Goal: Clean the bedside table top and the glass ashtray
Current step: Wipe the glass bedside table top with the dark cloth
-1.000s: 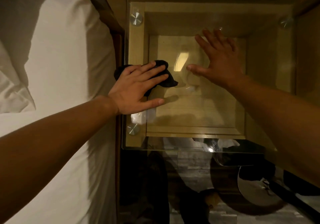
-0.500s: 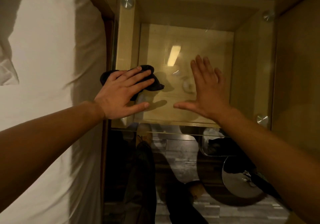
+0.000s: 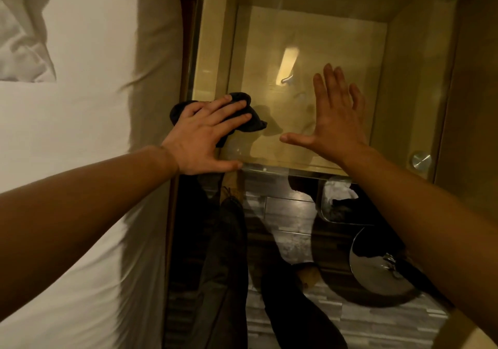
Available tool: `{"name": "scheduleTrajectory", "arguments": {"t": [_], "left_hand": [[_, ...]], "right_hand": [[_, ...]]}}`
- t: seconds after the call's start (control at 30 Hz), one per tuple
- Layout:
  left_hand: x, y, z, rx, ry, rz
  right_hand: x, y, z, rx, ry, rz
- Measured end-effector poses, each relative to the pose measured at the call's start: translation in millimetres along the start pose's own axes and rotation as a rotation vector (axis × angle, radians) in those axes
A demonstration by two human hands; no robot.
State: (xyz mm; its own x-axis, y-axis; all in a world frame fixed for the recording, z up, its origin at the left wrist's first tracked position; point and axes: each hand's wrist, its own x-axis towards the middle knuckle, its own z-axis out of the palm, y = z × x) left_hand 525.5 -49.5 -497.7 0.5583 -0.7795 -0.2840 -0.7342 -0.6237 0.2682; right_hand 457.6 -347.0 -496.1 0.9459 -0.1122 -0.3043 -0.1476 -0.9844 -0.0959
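Observation:
The bedside table has a clear glass top [image 3: 310, 33] on a light wooden frame, held by round metal studs. My left hand [image 3: 204, 135] lies flat on a dark cloth [image 3: 250, 122] and presses it onto the glass near the front left corner. My right hand [image 3: 336, 117] rests flat on the glass to the right of the cloth, fingers spread, holding nothing. A ceiling light reflects in the glass between the hands. No ashtray is visible on the table top.
A bed with white sheets [image 3: 80, 133] and a pillow [image 3: 21, 38] runs along the left of the table. In front of the table are my dark-trousered legs [image 3: 226, 254], a tiled floor, and a round metal lid or bin [image 3: 377, 268] at the right.
Both hands have slid toward the front edge of the glass, the left one dragging the cloth along. The right hand moved from the middle of the glass toward me.

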Motion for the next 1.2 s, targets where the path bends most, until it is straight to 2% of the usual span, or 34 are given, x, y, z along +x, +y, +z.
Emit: {"name": "scheduleTrajectory", "arguments": {"t": [0.43,0.67,0.77,0.83,0.87,0.93,1.0,1.03,1.1,1.2], "left_hand": [[-32,17,12,-0.002,-0.01,0.004],[-56,39,22,-0.16,-0.025,-0.069],[-68,66,31,-0.373,0.011,-0.158],[-71,92,29,-0.604,0.054,-0.257],[-70,106,23,-0.806,0.069,-0.363],[-63,138,-2,-1.366,0.093,-0.667],[-55,166,-18,-1.863,0.148,-0.836],[-51,177,-26,-2.023,0.176,-0.876],[-40,190,-38,-2.18,0.224,-0.909],[-23,201,-56,-2.237,0.262,-0.866]], "right_hand": [[0,1,1,0.054,-0.019,0.0],[-17,5,-8,0.171,-0.081,-0.066],[-46,-2,-14,0.288,-0.079,-0.1],[-69,-12,-20,0.447,-0.101,-0.082],[-81,-18,-24,0.557,-0.121,-0.056],[-104,-30,-30,0.828,-0.169,0.04],[-123,-41,-36,1.11,-0.171,0.191],[-130,-46,-40,1.243,-0.157,0.281],[-136,-51,-48,1.487,-0.159,0.431],[-135,-55,-58,1.834,-0.204,0.472]]}}
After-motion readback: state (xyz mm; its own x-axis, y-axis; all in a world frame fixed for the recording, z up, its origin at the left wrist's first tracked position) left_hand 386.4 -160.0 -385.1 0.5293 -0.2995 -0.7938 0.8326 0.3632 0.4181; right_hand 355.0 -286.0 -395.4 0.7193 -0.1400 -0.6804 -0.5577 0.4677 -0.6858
